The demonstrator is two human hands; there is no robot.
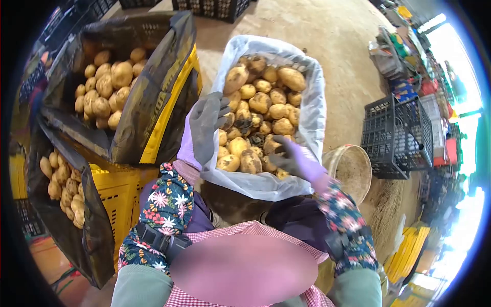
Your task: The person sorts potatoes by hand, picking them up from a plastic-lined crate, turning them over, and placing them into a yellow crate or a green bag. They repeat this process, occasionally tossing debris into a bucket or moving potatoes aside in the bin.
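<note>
A crate lined with a white plastic bag (310, 117) stands in front of me, full of potatoes (261, 102), some with dark dirt or blemishes. My left hand (207, 120), in a dark-palmed purple glove, lies at the bag's left edge with its fingers over the rim, near the potatoes. Nothing shows in its grasp. My right hand (291, 156), gloved the same way, reaches over the lower right of the potatoes. Its fingers are curved at a brownish potato; whether they grip it cannot be made out.
To the left, dark-lined crates (153, 102) hold more potatoes (105, 89), beside a yellow crate (120, 197). A dirty white bucket (353, 169) stands right of the white bag, with black crates (396, 135) beyond. Yellow crates (407, 253) are at the lower right.
</note>
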